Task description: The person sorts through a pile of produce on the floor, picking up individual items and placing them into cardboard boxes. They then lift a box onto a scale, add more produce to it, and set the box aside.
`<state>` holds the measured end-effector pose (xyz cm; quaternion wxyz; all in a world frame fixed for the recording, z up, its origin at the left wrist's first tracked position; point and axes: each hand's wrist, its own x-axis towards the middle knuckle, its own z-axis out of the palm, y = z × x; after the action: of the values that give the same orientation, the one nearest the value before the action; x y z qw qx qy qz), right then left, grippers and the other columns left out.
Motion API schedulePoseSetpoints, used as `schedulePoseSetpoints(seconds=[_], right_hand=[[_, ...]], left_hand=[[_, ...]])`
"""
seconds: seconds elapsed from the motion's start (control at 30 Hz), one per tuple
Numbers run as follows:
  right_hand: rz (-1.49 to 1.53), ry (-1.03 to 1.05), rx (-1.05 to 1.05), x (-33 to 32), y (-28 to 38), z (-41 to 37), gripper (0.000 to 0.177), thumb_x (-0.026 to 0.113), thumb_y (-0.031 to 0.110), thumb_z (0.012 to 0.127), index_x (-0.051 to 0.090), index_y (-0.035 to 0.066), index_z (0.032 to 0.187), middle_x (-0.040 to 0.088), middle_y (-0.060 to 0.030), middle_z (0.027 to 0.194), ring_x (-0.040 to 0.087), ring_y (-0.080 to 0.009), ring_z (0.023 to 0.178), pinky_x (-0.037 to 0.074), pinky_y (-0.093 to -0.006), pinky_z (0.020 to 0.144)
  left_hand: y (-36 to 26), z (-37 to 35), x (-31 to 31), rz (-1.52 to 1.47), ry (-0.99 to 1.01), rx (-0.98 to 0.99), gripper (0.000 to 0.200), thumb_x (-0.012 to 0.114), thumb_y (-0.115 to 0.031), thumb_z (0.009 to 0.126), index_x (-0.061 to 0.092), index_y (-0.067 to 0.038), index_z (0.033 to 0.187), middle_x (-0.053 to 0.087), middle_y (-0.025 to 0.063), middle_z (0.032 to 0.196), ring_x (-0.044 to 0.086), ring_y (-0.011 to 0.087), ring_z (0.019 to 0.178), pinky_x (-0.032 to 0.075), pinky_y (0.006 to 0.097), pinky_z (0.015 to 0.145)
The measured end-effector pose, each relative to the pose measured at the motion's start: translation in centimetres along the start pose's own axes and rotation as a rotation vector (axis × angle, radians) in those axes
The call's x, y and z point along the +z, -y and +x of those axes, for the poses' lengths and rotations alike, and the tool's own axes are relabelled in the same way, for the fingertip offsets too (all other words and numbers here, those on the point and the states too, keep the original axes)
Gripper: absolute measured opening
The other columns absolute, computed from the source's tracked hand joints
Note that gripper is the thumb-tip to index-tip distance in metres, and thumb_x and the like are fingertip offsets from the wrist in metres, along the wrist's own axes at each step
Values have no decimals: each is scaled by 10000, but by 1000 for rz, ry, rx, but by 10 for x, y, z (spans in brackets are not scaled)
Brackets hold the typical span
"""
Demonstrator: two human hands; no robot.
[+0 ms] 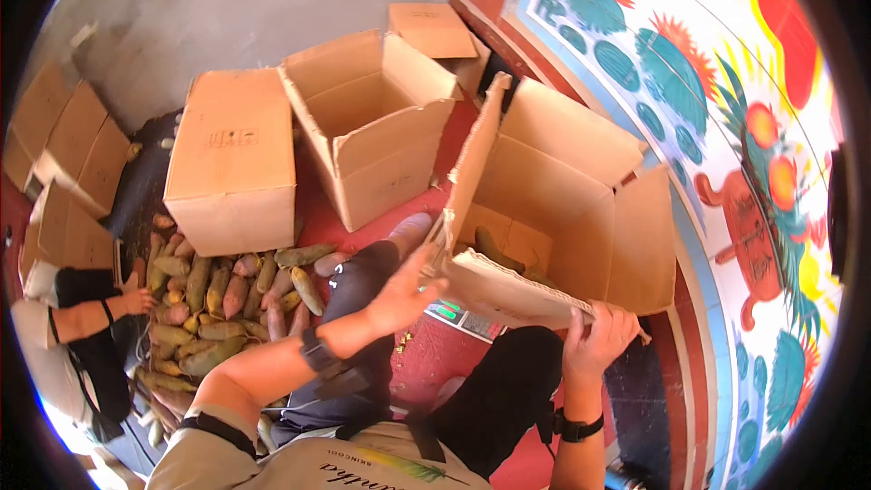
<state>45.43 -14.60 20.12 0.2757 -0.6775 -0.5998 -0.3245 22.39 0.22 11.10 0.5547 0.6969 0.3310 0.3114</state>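
Note:
In front of me stands an open cardboard box [553, 172] with its flaps raised, tilted toward me. A few long greenish vegetables [499, 249] lie at its bottom. My left hand [404, 295] is at the box's near left corner, its fingers closed around the flap edge. My right hand [599, 338] grips the near flap at its right end, fingers over the rim. Just below the box, a scale [463, 319] shows a green lit display; the box hides part of it.
A heap of green, yellow and pinkish vegetables [222, 295] covers the floor at left. Behind are a closed carton [231, 159], an open carton [381, 118] and another box [431, 32]. A co-worker's hand [136, 299] touches the heap. A painted tile wall [671, 63] bounds the right.

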Motion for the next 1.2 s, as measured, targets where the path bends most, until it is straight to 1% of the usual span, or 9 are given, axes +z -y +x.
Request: schedulePoseSetpoints(seconds=[0.07, 0.1, 0.13, 0.2, 0.3, 0.43, 0.97, 1.1, 1.2], right_hand=[[-43, 21, 28, -1, 0, -1, 289, 695, 84, 644, 545, 71, 891, 541, -84, 829, 507, -276, 807, 352, -414, 779], [-54, 19, 24, 0, -1, -3, 282, 691, 91, 656, 546, 64, 896, 539, -96, 832, 501, -295, 809, 351, -416, 781], [-31, 20, -9, 1, -2, -3, 282, 691, 91, 656, 546, 64, 896, 539, -96, 832, 501, -295, 809, 351, -416, 781], [-75, -18, -19, 2, -3, -4, 275, 686, 112, 675, 547, 55, 906, 537, -107, 839, 495, -311, 814, 349, -422, 782], [-76, -4, -36, 3, -5, -6, 268, 682, 107, 694, 542, 41, 912, 538, -111, 850, 493, -316, 823, 348, -429, 783], [-67, 14, -42, 4, -11, -10, 263, 666, 79, 716, 525, 11, 927, 533, -135, 882, 479, -324, 843, 343, -427, 785], [-74, 46, 2, 1, -10, -8, 227, 625, 63, 747, 522, -11, 935, 511, -146, 882, 471, -328, 865, 347, -424, 791], [-84, 66, 40, 2, -9, -7, 228, 632, 53, 735, 527, -11, 926, 513, -147, 878, 475, -327, 851, 348, -425, 782], [-107, 40, 2, 3, -10, -7, 232, 635, 52, 732, 528, -14, 928, 513, -149, 867, 476, -328, 838, 350, -424, 772]], left_hand=[[3, 6, 10, -71, 74, -179, 711, 547, -291, 859, 177, 32, 1372, 293, 261, 1373, 252, 317, 1317, 211, 343, 1072], [11, 10, 14, 48, 70, -164, 769, 556, -315, 848, 128, 22, 1391, 283, 268, 1376, 248, 330, 1315, 202, 344, 1075], [17, 13, 18, 37, 32, -169, 769, 556, -315, 848, 128, 22, 1391, 283, 268, 1376, 248, 330, 1315, 202, 344, 1075], [24, 18, 23, -233, 85, -410, 795, 569, -322, 838, 112, -6, 1406, 254, 253, 1400, 221, 328, 1327, 192, 343, 1079], [22, 25, 30, -308, 102, -418, 821, 574, -344, 832, 90, -32, 1418, 237, 239, 1414, 201, 315, 1337, 194, 345, 1079], [27, 31, 37, -219, 85, -280, 836, 584, -338, 817, 76, -78, 1428, 219, 234, 1422, 192, 323, 1340, 202, 356, 1079], [21, 44, 37, -168, 53, -254, 785, 572, -268, 802, 125, -146, 1435, 184, 226, 1432, 184, 349, 1335, 203, 361, 1081], [10, 45, 30, -242, 47, -261, 748, 559, -252, 799, 173, -119, 1426, 206, 220, 1428, 194, 326, 1336, 200, 348, 1082], [14, 51, 34, -258, 0, -223, 724, 533, -246, 780, 225, -37, 1401, 287, 214, 1399, 239, 298, 1324, 201, 324, 1074]])
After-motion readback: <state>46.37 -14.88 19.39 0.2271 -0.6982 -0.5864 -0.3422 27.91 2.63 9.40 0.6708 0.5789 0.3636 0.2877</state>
